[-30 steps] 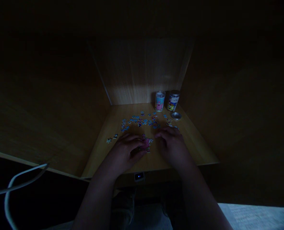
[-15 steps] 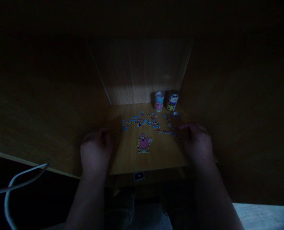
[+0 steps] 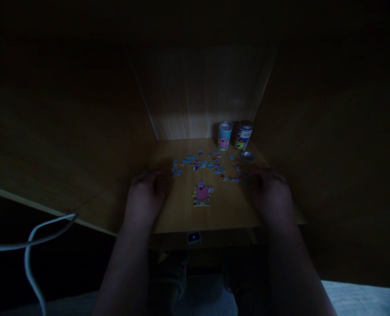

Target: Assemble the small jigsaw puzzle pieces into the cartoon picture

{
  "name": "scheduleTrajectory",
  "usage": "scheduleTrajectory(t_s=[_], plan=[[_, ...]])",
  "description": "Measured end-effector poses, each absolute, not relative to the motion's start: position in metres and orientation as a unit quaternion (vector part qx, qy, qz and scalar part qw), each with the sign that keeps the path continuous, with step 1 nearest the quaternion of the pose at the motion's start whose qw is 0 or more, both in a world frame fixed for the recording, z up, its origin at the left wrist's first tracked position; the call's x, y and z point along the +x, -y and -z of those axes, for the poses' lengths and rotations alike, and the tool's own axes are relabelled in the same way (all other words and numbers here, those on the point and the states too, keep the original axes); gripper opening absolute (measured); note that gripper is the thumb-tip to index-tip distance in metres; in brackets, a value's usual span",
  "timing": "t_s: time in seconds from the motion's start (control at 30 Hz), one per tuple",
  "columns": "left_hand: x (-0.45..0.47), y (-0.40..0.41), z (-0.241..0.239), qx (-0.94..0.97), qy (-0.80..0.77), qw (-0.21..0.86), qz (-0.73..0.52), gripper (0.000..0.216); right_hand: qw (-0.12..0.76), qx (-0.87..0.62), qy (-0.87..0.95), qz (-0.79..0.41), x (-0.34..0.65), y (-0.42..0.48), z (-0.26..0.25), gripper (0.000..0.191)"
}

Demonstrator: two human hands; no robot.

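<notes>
In the dim head view, my left hand (image 3: 145, 198) lies at the left of the wooden shelf surface, its fingers loosely curled, thumb and index finger apart. A small loose puzzle piece (image 3: 164, 181) lies by its fingertips. My right hand (image 3: 271, 196) is at the right, index finger bent toward scattered jigsaw pieces (image 3: 236, 178), with a gap between thumb and finger. No held piece shows in either hand. Between the hands lies a joined puzzle section (image 3: 202, 194) with a pink cartoon figure. Behind it, blue loose pieces (image 3: 190, 159) spread in an arc.
A can with a pink figure (image 3: 224, 137) and a second can with a dark lid (image 3: 243, 136) stand at the back right. A round metal lid (image 3: 247, 156) lies before them. Wooden panels enclose the surface. A small lit device (image 3: 194, 237) sits at the front edge; a white cable (image 3: 33, 237) hangs left.
The camera view has shifted slightly, moving the scene right. My left hand has moved right and a little forward. My right hand stays by the right-hand pieces, its index finger now more bent.
</notes>
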State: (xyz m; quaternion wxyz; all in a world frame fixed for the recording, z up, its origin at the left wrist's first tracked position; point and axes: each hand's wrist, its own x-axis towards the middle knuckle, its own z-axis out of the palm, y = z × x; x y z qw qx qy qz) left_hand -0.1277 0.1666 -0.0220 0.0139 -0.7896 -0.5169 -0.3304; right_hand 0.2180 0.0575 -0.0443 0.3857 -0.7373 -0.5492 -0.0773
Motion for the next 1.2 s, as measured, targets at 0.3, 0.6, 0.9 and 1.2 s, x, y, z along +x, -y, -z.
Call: scheduleTrajectory(t_s=[0.3, 0.6, 0.9, 1.2], plan=[[-0.111, -0.163, 0.037, -0.858, 0.460, -0.023, 0.229, 0.051, 0.367, -0.720, 0.584, 0.083, 0.216, -0.059, 0.047, 0.025], [-0.120, -0.170, 0.040, -0.819, 0.532, 0.032, 0.213, 0.045, 0.355, -0.717, 0.592, 0.098, 0.213, -0.060, 0.046, 0.024], [-0.121, -0.174, 0.038, -0.804, 0.560, 0.055, 0.190, 0.041, 0.351, -0.716, 0.598, 0.090, 0.213, -0.060, 0.045, 0.022], [-0.120, -0.176, 0.037, -0.822, 0.500, 0.045, 0.269, 0.023, 0.348, -0.713, 0.604, 0.077, 0.214, -0.061, 0.046, 0.021]])
